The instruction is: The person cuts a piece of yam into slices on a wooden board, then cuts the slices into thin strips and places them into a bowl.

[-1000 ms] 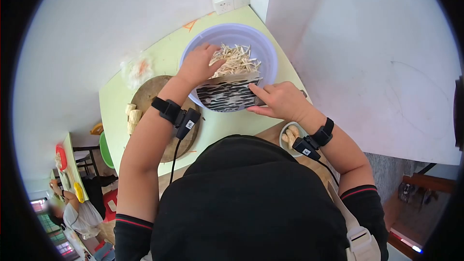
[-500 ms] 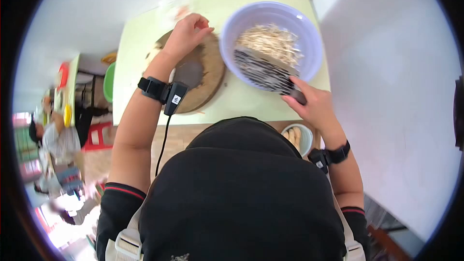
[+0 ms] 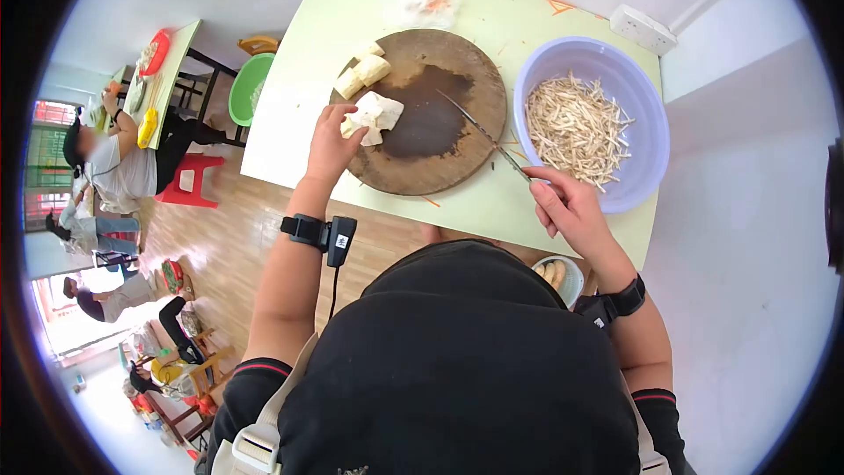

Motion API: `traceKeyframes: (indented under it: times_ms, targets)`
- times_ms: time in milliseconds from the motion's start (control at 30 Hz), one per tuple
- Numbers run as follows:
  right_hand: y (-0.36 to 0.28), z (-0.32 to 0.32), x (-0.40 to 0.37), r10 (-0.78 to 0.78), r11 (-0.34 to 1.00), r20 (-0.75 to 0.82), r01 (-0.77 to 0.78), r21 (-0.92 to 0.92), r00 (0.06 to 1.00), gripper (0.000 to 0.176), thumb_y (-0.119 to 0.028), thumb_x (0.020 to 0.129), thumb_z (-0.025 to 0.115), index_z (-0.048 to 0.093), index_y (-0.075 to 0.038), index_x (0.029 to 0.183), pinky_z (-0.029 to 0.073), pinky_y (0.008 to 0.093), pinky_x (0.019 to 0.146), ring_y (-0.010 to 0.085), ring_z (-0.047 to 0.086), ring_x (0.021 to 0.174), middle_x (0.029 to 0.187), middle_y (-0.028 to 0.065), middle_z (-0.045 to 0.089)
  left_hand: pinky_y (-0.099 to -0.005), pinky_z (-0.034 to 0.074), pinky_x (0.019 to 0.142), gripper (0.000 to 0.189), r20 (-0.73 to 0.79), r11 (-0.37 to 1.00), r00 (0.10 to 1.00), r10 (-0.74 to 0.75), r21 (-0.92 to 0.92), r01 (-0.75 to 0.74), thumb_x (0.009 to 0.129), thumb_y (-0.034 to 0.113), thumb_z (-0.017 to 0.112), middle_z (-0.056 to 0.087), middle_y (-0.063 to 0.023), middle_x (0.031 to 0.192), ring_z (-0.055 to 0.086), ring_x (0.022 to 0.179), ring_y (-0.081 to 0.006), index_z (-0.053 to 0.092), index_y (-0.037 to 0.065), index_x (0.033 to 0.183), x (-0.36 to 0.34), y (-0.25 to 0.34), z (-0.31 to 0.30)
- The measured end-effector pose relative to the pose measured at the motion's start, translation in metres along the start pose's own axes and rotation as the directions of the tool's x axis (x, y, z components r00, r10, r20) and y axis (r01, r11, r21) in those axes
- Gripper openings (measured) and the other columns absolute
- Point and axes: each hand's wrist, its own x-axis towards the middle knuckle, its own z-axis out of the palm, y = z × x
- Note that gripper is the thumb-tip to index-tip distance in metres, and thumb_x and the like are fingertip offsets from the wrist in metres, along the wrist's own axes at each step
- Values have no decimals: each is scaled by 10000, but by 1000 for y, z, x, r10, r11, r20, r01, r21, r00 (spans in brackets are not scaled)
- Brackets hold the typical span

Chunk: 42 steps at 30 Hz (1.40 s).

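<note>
My left hand (image 3: pixel 331 146) is at the left side of a round wooden chopping board (image 3: pixel 422 178), fingers curled around the edge of some pale vegetable slices (image 3: pixel 380 111). Behind these lie a few thick peeled chunks (image 3: pixel 362 75). In my right hand (image 3: pixel 570 211) is the handle of a cleaver (image 3: pixel 479 129), its blade seen nearly edge-on and reaching over the board's right part. A dark wet patch marks the middle of the board. To the right, a lavender basin (image 3: pixel 652 145) holds many pale cut strips (image 3: pixel 576 127).
A clear plastic bag (image 3: pixel 422 4) lies behind the board, and a white power strip (image 3: pixel 643 28) sits by the wall. Below the table edge stands a bowl with long pale roots (image 3: pixel 554 274). Leftward are a green tub (image 3: pixel 251 88), a red stool (image 3: pixel 192 180) and several people.
The cleaver has moved left from the basin to the board. My left hand has come down onto the slices. The view has shifted, showing more of the room at left.
</note>
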Motion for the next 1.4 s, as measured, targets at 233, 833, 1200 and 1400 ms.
traceKeyframes:
  times_ms: [233, 833, 1200, 1400]
  targets:
    - [14, 47, 53, 166, 985, 8, -166, -55, 986, 489, -417, 981, 514, 603, 23, 1176, 357, 215, 426, 56, 459, 446, 560, -16, 484, -387, 458, 927, 337, -42, 989, 992, 122, -76, -125, 755, 100, 746, 561, -122, 1098, 530, 1065, -329, 607, 64, 1060, 4, -28, 12]
    - [34, 79, 87, 388, 921, -184, -370, 123, 903, 461, -482, 990, 444, 538, -32, 959, 391, 239, 396, 100, 473, 409, 552, 24, 494, -266, 508, 731, 177, 302, 841, 930, 211, -542, -15, 835, -18, 633, 605, -61, 929, 611, 828, -147, 658, 25, 1005, 67, -28, 10]
    - [47, 82, 85, 436, 895, -273, -380, 235, 857, 574, -581, 983, 346, 472, -52, 798, 430, 286, 393, 157, 516, 406, 547, 58, 503, -400, 484, 838, 227, 182, 809, 822, 540, -383, -447, 766, -2, 662, 542, -135, 1055, 547, 992, -330, 608, 15, 986, 55, 22, 89]
    - [31, 74, 92, 467, 881, -152, -441, 173, 871, 518, -506, 1002, 369, 535, -21, 1082, 426, 269, 415, 123, 503, 427, 577, 38, 490, -376, 489, 840, 202, 171, 678, 662, 730, -309, -667, 752, 13, 693, 580, -106, 1047, 560, 1010, -301, 635, 21, 946, 37, 10, 88]
